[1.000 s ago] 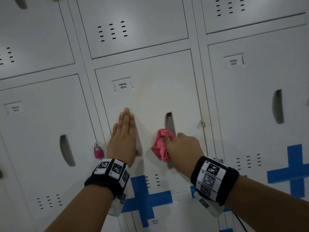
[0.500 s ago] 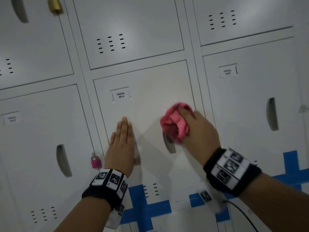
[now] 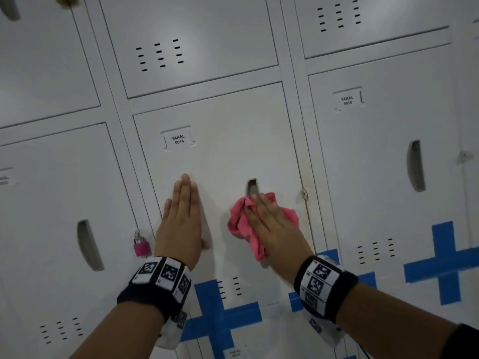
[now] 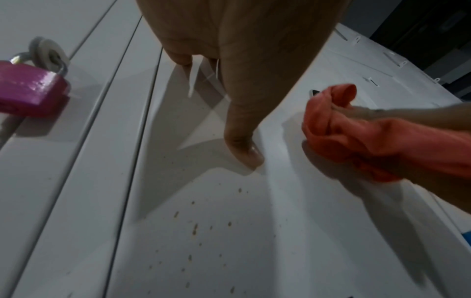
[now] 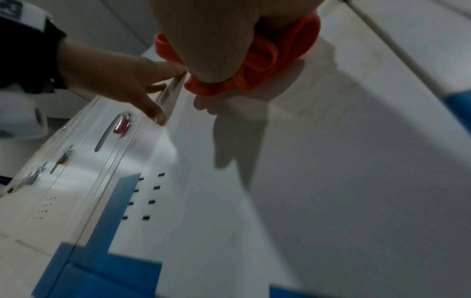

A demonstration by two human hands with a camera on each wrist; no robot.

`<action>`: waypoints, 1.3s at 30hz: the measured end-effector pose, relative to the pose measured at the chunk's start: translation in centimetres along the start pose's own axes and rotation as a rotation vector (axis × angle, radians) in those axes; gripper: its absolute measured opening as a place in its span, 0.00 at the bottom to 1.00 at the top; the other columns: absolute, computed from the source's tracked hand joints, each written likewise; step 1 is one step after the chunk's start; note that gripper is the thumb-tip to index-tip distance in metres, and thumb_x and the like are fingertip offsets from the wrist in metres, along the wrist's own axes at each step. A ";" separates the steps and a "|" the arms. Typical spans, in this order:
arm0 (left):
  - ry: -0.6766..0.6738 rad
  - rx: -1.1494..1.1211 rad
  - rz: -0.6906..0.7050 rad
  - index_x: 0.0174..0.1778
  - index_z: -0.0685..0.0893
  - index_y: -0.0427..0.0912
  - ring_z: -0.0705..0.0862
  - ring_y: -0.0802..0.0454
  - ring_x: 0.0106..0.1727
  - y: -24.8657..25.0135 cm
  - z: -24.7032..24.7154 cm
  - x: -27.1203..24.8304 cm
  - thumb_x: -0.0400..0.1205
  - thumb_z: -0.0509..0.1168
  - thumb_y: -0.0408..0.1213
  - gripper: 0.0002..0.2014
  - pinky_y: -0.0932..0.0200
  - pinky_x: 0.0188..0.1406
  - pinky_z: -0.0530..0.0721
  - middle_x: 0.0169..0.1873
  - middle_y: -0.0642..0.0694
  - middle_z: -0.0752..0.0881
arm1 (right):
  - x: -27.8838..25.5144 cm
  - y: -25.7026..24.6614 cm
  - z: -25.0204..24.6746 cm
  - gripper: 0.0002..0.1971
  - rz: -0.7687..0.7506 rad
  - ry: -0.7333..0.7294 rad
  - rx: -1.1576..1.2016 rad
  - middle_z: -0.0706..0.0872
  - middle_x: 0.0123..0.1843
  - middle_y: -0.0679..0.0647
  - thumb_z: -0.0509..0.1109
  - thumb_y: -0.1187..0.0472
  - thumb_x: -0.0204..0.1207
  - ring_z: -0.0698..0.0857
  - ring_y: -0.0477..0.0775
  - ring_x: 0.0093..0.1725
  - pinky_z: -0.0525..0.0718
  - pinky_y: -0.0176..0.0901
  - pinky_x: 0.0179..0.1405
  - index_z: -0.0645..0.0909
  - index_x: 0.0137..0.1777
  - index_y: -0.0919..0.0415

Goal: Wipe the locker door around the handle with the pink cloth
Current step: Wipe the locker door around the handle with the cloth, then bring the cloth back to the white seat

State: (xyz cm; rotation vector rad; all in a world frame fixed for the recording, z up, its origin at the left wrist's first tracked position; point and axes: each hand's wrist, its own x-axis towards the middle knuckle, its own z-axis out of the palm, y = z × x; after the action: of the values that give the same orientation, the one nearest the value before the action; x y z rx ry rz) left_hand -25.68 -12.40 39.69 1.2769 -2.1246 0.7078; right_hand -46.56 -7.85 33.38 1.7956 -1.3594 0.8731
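Right hand lies flat on the pink cloth, fingers straight and close together, palm pressing the bunched fabric against the locker door; no pinch, no curl round it that I can see in the head view. In the right wrist view the cloth bulges out under the heel of the hand, so it is trapped by pressure, not gripped. Cloth sits over the lower part of the handle (a recessed slot, only its top end showing above the fingertips) and spills below and to both sides. Left hand is spread flat on the same door left of the handle, fingers together, holding nothing, apparently bracing the door. Handling judgement: cloth is soft, light, limp, wads up easily, so it goes wherever the palm drags it; a flat press gives wide contact but loose folds may slip out or snag on the slot edge. Better hold is probably the middle of the wad, with the trailing tail tucked in. Door is stiff sheet metal, smooth, low friction. Left wrist view shows small brownish specks on the door lower down, below the thumb. Pink padlock hangs on the neighbouring locker, just left of the left hand, clear of the wipe zone.
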 end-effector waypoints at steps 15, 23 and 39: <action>0.042 0.063 -0.019 0.79 0.26 0.35 0.29 0.45 0.83 0.2 0.1 -0.1 0.69 0.78 0.35 0.65 0.48 0.82 0.43 0.79 0.42 0.22 | 4.1 1.5 -4.7 0.23 -0.093 0.354 0.220 0.75 0.75 0.65 0.53 0.53 0.86 0.72 0.62 0.76 0.74 0.53 0.72 0.79 0.69 0.68; -0.004 0.046 -0.027 0.80 0.29 0.36 0.31 0.45 0.83 0.1 0.0 0.0 0.63 0.82 0.43 0.70 0.46 0.83 0.46 0.81 0.42 0.27 | 4.0 0.9 -2.3 0.41 -0.007 0.104 0.061 0.67 0.80 0.64 0.79 0.64 0.63 0.63 0.63 0.81 0.55 0.55 0.80 0.67 0.78 0.68; -0.134 0.076 -0.034 0.83 0.50 0.38 0.53 0.35 0.83 2.1 0.4 -5.1 0.77 0.70 0.46 0.45 0.44 0.80 0.64 0.83 0.32 0.46 | -1.7 -1.0 -4.5 0.06 0.327 -0.110 0.799 0.88 0.43 0.52 0.67 0.52 0.79 0.87 0.49 0.37 0.88 0.45 0.34 0.85 0.47 0.47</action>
State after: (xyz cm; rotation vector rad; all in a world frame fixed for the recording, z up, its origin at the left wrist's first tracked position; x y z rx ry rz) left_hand -25.58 -8.71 35.53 1.4343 -2.1949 0.7132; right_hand -46.39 -2.99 34.20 2.2473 -1.5202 1.6932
